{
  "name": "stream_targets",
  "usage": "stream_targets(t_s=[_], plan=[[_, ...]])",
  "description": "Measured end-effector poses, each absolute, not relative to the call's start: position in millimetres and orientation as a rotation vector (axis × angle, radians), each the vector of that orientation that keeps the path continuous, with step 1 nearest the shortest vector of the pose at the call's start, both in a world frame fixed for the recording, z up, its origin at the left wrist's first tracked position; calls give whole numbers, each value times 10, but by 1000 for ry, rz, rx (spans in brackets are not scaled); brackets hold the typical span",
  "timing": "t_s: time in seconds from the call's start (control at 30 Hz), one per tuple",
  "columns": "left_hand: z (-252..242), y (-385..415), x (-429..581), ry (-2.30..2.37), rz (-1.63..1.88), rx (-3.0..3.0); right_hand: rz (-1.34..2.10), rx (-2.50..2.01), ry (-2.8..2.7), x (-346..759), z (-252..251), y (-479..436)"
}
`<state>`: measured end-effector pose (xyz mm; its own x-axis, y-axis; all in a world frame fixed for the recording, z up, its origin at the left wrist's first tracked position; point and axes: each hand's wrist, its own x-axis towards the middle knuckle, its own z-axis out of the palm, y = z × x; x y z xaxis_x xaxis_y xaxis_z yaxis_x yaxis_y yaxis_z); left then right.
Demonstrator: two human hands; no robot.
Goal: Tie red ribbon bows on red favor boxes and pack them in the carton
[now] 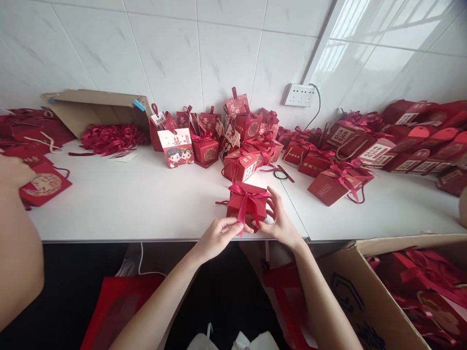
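Observation:
A small red gift box (237, 203) stands near the table's front edge, a shiny red ribbon (247, 196) tied in a bow over its top. My left hand (222, 231) pinches one hanging tail of that ribbon at the box's front. Round the right side of the box curl the fingers of my right hand (279, 221), its thumb at the lower front beside the other tail. A dark red cord handle sticks out on the box's left. Just behind it sits another ribboned red box (239, 165).
Several red gift boxes (253, 125) crowd the table (146, 209) along the wall. A cardboard box (105, 99) with red ribbons (113, 138) lies at the back left. Another person's arm (18, 243) reaches in at left. An open carton (346, 287) of red boxes stands lower right.

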<state>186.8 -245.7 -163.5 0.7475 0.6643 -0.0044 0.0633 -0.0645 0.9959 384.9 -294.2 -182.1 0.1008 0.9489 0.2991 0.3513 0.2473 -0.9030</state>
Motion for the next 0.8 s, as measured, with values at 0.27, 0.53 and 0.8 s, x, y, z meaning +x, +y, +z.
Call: stream_targets(t_s=[0.27,0.53,0.8], plan=[[-1593,-2413,1423,555,-32,1688,484,-1246,-1568,3822,-1787,-3134],[-1252,-2335,1431,947,818,1776,327,-1137,-1706,3717,-1668,-3295],[-1245,-2850,1806,899,1386,1977,297,-1125,-1705,3663,-1642,-3407]])
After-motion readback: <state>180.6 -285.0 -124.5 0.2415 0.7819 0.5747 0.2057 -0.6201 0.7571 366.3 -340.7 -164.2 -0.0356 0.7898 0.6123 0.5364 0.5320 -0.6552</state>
